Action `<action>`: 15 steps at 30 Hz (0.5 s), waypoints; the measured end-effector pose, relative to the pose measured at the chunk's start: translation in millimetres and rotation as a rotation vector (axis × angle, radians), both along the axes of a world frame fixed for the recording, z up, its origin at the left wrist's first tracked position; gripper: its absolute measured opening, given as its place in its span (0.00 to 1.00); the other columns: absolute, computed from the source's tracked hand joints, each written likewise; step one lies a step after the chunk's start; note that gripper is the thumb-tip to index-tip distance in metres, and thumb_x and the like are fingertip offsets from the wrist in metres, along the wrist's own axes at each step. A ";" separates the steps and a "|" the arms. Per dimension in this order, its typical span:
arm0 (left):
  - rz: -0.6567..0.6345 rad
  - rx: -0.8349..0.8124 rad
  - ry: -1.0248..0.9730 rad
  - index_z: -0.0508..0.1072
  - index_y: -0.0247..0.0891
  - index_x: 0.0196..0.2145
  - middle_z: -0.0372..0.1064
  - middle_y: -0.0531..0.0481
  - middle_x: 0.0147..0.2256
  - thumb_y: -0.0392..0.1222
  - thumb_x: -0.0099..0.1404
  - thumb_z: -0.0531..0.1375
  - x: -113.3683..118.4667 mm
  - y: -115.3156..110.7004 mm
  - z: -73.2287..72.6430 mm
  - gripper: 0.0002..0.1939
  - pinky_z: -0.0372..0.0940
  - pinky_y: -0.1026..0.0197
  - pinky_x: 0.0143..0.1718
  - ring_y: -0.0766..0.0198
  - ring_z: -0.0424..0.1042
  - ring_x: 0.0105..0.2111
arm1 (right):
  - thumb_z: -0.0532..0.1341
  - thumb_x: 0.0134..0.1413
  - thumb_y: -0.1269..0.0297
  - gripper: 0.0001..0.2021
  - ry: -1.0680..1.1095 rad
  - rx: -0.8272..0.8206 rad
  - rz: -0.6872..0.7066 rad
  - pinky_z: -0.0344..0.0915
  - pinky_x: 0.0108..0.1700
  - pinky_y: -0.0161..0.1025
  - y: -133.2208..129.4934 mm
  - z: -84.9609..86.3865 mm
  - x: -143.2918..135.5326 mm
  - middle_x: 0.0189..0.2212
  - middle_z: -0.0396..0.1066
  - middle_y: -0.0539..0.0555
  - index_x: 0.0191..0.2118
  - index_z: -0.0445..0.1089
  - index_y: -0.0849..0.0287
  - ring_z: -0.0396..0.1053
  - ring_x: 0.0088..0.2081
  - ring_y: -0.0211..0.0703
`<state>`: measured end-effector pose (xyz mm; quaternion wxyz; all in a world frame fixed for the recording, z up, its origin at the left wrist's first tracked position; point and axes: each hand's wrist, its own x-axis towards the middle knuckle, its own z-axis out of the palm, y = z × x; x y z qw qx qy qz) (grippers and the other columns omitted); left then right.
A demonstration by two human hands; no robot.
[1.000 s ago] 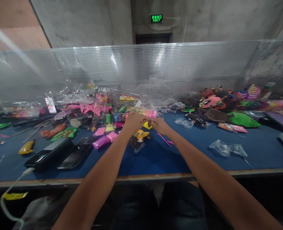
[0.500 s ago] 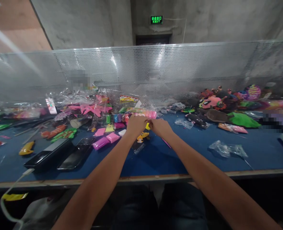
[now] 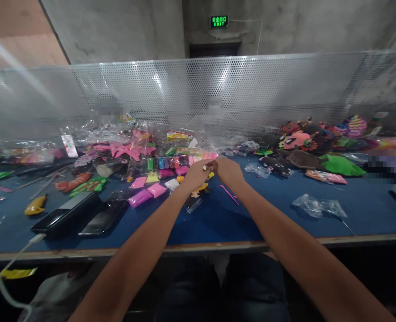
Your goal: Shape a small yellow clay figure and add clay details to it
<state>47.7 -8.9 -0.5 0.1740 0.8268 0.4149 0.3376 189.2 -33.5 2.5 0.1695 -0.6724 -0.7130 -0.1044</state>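
My left hand (image 3: 197, 174) and my right hand (image 3: 229, 172) meet above the middle of the table, fingers closed and pinched together. Between the fingertips shows a small yellow piece (image 3: 211, 175), soft-looking like modelling clay; the fingers cover most of it. Just below the hands lies a yellow-orange figure (image 3: 200, 191) with a small clear bag (image 3: 193, 205) by it. A thin pink modelling stick (image 3: 229, 195) rests under my right wrist. To the left of my left hand are soft packets of coloured clay, among them a purple packet (image 3: 140, 197) and a white packet (image 3: 172, 184).
Near the front left lie a black power bank (image 3: 67, 214) with a white cable and a dark phone (image 3: 106, 214). Crumpled clear plastic (image 3: 318, 206) is at the right. Coloured toys and bags line the perforated metal screen (image 3: 268, 89) at the back.
My hands have turned slightly at the wrists, still together. The yellow piece shows a little farther right, and more of the pink stick is uncovered.
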 end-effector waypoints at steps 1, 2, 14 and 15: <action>0.000 0.014 0.030 0.75 0.39 0.52 0.76 0.44 0.47 0.36 0.67 0.55 -2.9 1.5 0.3 0.18 0.69 0.59 0.43 0.61 0.76 0.39 | 0.46 0.69 0.64 0.17 -0.004 -0.008 0.010 0.65 0.43 0.39 0.9 -0.6 0.5 0.44 0.76 0.65 0.50 0.69 0.62 0.75 0.45 0.51; 0.000 0.028 0.055 0.76 0.39 0.51 0.77 0.45 0.46 0.35 0.66 0.55 -5.6 2.5 0.7 0.17 0.69 0.59 0.45 0.60 0.75 0.40 | 0.45 0.69 0.63 0.18 -0.010 -0.016 0.023 0.64 0.42 0.38 1.7 -1.1 0.4 0.44 0.76 0.64 0.50 0.70 0.62 0.75 0.45 0.51; 0.160 0.260 0.383 0.77 0.41 0.44 0.74 0.46 0.45 0.42 0.70 0.53 -19.5 -6.8 16.0 0.14 0.65 0.58 0.43 0.56 0.72 0.47 | 0.49 0.63 0.64 0.17 -0.091 -0.029 0.214 0.56 0.34 0.38 6.1 -2.5 -2.5 0.37 0.78 0.61 0.46 0.74 0.60 0.74 0.37 0.49; 0.132 0.266 0.375 0.78 0.41 0.43 0.75 0.46 0.44 0.43 0.70 0.53 -22.8 -4.8 16.6 0.14 0.64 0.58 0.42 0.56 0.73 0.46 | 0.49 0.63 0.64 0.17 -0.094 -0.024 0.247 0.54 0.33 0.38 7.4 -3.9 -0.4 0.36 0.77 0.61 0.45 0.75 0.60 0.73 0.36 0.48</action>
